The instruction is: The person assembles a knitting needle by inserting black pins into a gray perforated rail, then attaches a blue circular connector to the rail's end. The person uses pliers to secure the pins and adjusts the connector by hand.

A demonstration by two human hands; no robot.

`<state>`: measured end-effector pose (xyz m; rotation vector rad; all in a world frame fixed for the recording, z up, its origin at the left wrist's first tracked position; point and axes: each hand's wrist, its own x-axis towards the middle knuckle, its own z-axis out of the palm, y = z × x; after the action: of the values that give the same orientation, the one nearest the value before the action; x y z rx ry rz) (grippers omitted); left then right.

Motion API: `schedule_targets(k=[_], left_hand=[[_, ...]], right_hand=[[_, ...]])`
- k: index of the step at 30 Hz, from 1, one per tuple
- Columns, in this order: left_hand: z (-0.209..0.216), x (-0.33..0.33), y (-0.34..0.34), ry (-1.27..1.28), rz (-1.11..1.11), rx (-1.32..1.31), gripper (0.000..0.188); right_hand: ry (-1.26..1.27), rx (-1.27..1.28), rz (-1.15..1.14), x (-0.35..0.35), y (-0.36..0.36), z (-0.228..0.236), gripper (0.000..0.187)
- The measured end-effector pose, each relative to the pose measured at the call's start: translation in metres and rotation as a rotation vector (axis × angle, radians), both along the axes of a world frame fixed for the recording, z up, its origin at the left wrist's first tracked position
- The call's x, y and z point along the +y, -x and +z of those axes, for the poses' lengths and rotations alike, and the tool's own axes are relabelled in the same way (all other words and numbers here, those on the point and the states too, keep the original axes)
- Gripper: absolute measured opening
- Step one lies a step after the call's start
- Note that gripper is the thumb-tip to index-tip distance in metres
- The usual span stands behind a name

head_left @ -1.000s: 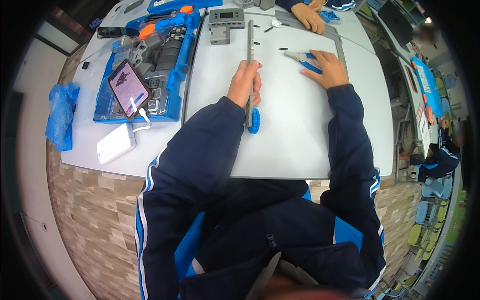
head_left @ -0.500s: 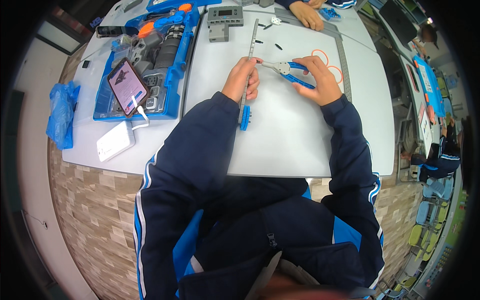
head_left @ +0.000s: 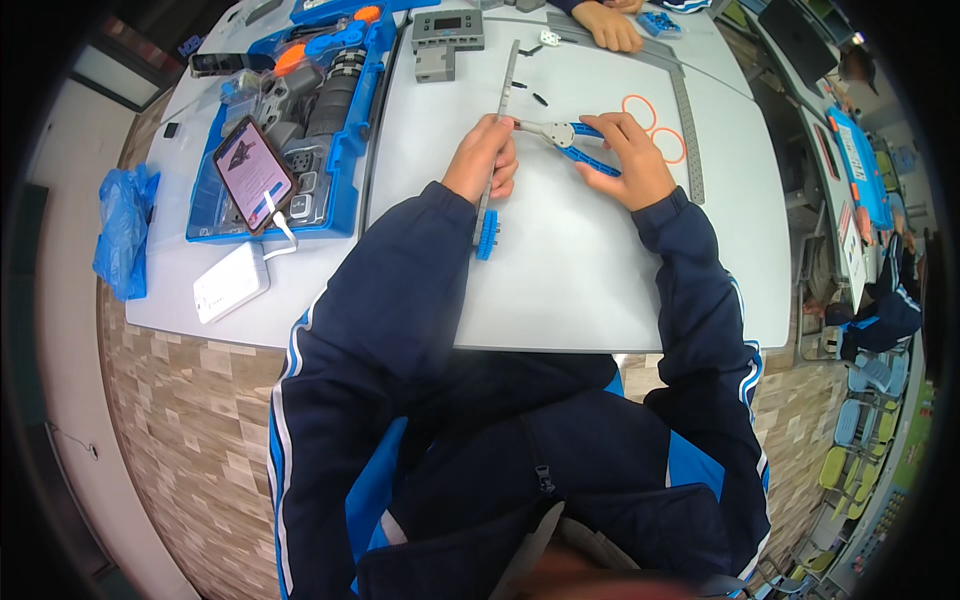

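Note:
My left hand (head_left: pixel 483 160) is wrapped round a long grey perforated beam (head_left: pixel 508 85) that stands almost lengthwise over the table. A blue toothed part (head_left: pixel 487 236) sits at the beam's near end. In my right hand (head_left: pixel 635 160) are pliers (head_left: pixel 575 140) with blue handles and a light grey head. Their jaws reach the beam just by my left fingertips; what lies between the jaws is too small to make out. Several small black pins (head_left: pixel 540 99) lie on the table beyond the pliers.
Orange rings (head_left: pixel 655 128) lie right of the pliers, inside a grey beam frame (head_left: pixel 690 150). A blue parts case (head_left: pixel 345 200) stands left, with a phone (head_left: pixel 254 174) on it and a white power bank (head_left: pixel 232 282) nearby. Another person's hand (head_left: pixel 610 27) rests at the far edge.
The pliers' handles have come closer together and my right hand has shifted slightly left. One black pin now lies further left and nearer. The left hand keeps its hold on the beam.

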<state>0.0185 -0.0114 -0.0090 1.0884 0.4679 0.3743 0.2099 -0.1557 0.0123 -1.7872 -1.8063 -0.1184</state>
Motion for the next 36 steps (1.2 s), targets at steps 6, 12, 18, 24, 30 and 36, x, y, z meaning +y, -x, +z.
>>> schedule_targets(k=[6, 12, 18, 24, 30, 36], left_hand=[[0.000, -0.001, 0.001, -0.009, -0.026, -0.008, 0.031], [0.000, 0.001, 0.002, 0.002, -0.018, -0.038, 0.032], [-0.002, 0.001, 0.000, 0.045, -0.015, -0.030, 0.028], [-0.005, 0.003, -0.001, 0.080, -0.022, -0.045, 0.026], [0.001, 0.008, 0.001, 0.018, -0.045, 0.035, 0.030], [0.008, 0.030, 0.009, -0.056, -0.138, 0.141, 0.040]], right_hand=[[0.051, 0.135, -0.003, -0.001, -0.002, -0.006, 0.051], [0.012, 0.091, 0.014, -0.006, -0.008, -0.002, 0.052], [-0.006, 0.087, 0.022, -0.006, -0.003, -0.001, 0.052], [-0.015, 0.102, 0.023, -0.005, 0.001, 0.000, 0.051], [-0.018, 0.054, 0.021, -0.004, 0.002, -0.003, 0.050], [-0.011, -0.052, 0.029, 0.002, 0.015, -0.013, 0.048]])
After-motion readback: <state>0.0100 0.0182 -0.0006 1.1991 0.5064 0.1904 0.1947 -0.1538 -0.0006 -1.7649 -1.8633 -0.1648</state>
